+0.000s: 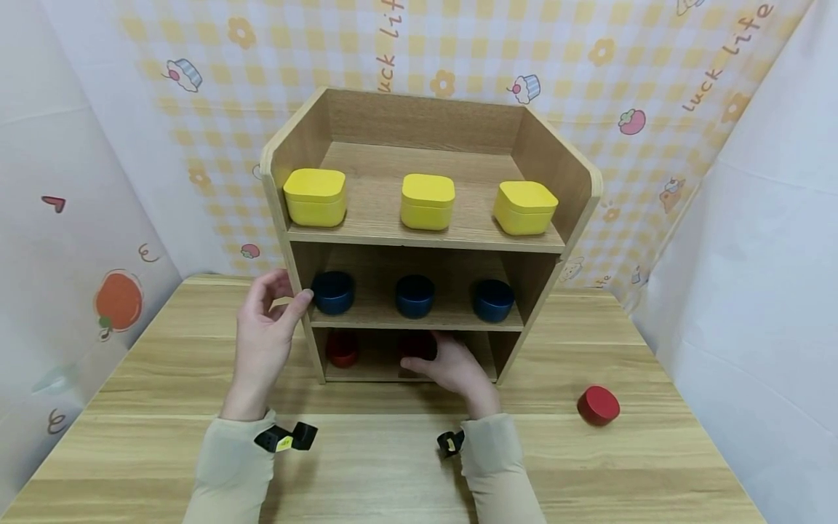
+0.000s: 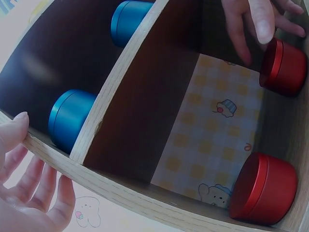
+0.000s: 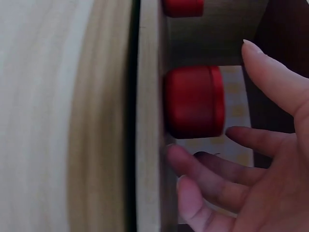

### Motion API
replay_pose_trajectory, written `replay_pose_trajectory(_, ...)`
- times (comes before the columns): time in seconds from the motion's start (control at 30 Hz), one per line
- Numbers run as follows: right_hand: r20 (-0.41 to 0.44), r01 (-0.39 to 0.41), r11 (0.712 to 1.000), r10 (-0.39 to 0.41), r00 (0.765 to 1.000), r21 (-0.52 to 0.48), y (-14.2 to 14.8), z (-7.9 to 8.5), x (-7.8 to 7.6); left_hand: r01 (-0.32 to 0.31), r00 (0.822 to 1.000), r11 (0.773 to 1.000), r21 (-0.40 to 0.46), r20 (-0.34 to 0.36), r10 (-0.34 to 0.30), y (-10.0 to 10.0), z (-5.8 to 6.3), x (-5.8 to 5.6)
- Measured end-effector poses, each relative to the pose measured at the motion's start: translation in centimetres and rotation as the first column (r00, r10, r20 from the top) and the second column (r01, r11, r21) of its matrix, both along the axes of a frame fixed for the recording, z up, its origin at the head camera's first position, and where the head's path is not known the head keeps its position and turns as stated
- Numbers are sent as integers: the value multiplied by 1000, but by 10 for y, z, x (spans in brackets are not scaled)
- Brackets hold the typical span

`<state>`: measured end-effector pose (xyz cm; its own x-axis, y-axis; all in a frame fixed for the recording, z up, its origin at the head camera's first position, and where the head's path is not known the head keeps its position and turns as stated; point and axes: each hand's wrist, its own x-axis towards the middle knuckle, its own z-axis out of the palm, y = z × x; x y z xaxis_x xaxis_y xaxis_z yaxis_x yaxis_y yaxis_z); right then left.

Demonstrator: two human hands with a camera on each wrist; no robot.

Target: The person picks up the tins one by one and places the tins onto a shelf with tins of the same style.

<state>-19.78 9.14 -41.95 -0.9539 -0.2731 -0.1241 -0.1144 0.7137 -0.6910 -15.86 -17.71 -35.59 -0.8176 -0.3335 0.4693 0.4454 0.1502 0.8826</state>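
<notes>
My left hand holds the left side panel of a three-tier wooden shelf, thumb at the front edge, fingers along the outside. Inside the bottom tier, my right hand reaches around the middle round red tin. Its thumb and fingers are spread and loosely bent; gaps show between them and the tin in the right wrist view. Another red tin stands at the left end of that tier. A third red tin lies on the table to the right of the shelf.
Blue round tins stand on the middle tier: left, centre and right. Yellow boxes line the top tier's front: left, centre and right. A patterned cloth hangs behind the shelf.
</notes>
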Motion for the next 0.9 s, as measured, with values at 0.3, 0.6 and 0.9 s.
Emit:
replay_pose_trajectory(0.3, -64, -113, 992, 116, 991, 51, 10, 16, 7, 0, 1000, 1000, 3, -3, 0, -2, 1, -1)
replay_pose_trajectory(0.6, -106, -102, 995, 103, 989, 13, 28, 32, 20, -5, 1000, 1000, 4, 0, 5, -3, 1, 0)
replay_pose_trajectory(0.9, -119, -95, 993, 86, 989, -73, 62, 44, 31, 5, 1000, 1000, 11, 0, -5, -1, 1, 0)
